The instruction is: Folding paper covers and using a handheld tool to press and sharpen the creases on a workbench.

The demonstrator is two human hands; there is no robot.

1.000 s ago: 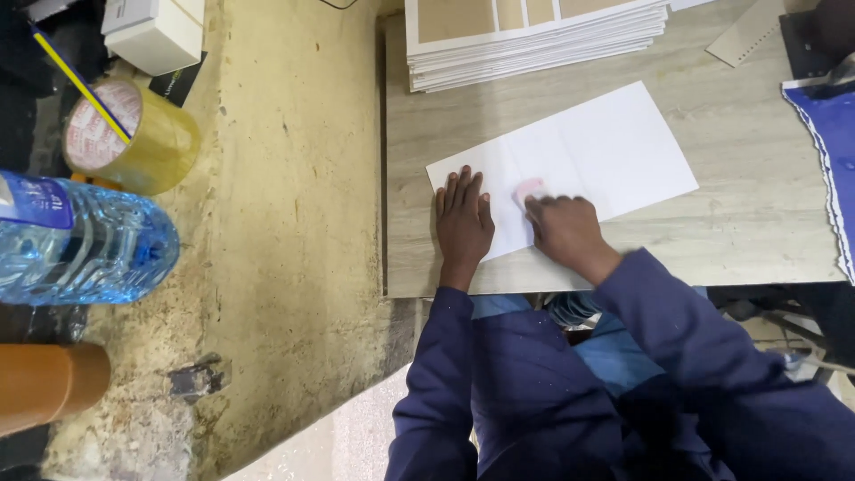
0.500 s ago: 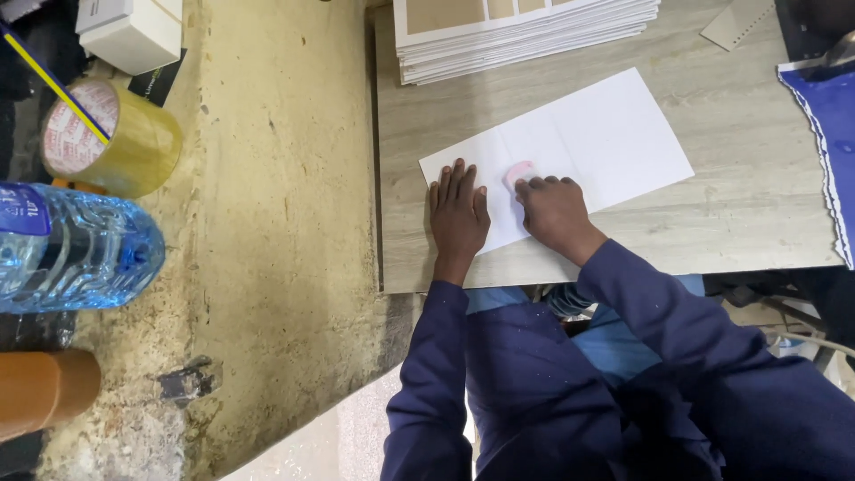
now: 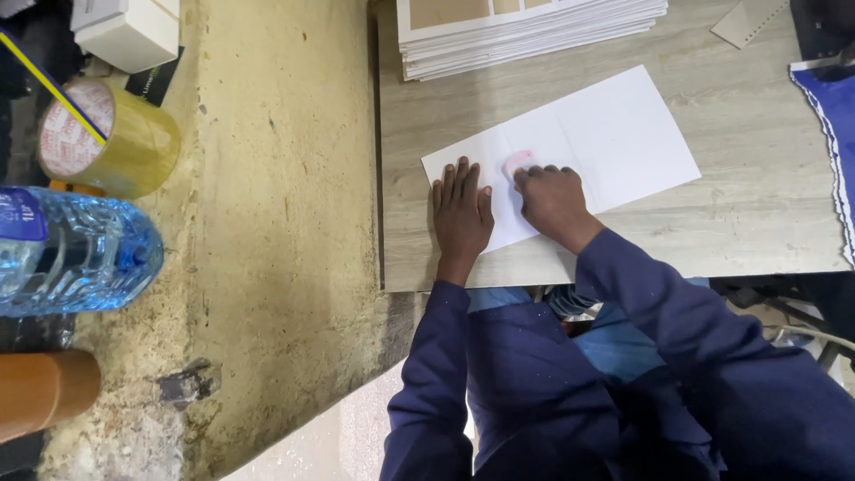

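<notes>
A white sheet of card (image 3: 606, 142) lies on the grey wooden table (image 3: 757, 223), with a fold line across its middle. My left hand (image 3: 461, 214) rests flat on the sheet's near left corner, fingers spread. My right hand (image 3: 552, 200) is closed around a small pink tool (image 3: 517, 161) and presses it onto the sheet beside the fold. Both arms wear dark blue sleeves.
A stack of white and tan card sheets (image 3: 525, 27) sits at the table's far edge. Blue cloth (image 3: 833, 116) lies at the right. Left of the table are a rough concrete ledge (image 3: 267, 223), a tape roll (image 3: 111, 134), a water bottle (image 3: 71, 254) and a white box (image 3: 129, 31).
My right hand with the pink tool has slid slightly left along the sheet. My left hand stays pressed on the sheet.
</notes>
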